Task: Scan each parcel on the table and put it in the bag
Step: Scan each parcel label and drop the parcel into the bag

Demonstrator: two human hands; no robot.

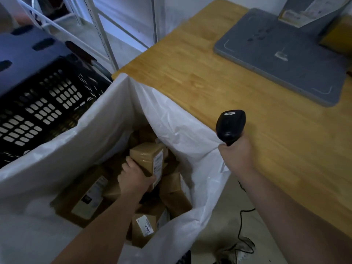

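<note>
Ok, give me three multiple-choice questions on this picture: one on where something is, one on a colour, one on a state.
1. Where is the parcel that the left hand grips?
A. in a drawer
B. inside the white bag
C. on a chair

2. What colour is the barcode scanner?
A. black
B. yellow
C. red

3. The right hand is:
A. open and flat
B. gripping the barcode scanner
C. holding a pen

Answers:
1 B, the parcel sits below the bag's rim, among other parcels.
2 A, its whole head is black.
3 B, the fingers curl round its handle.
</note>
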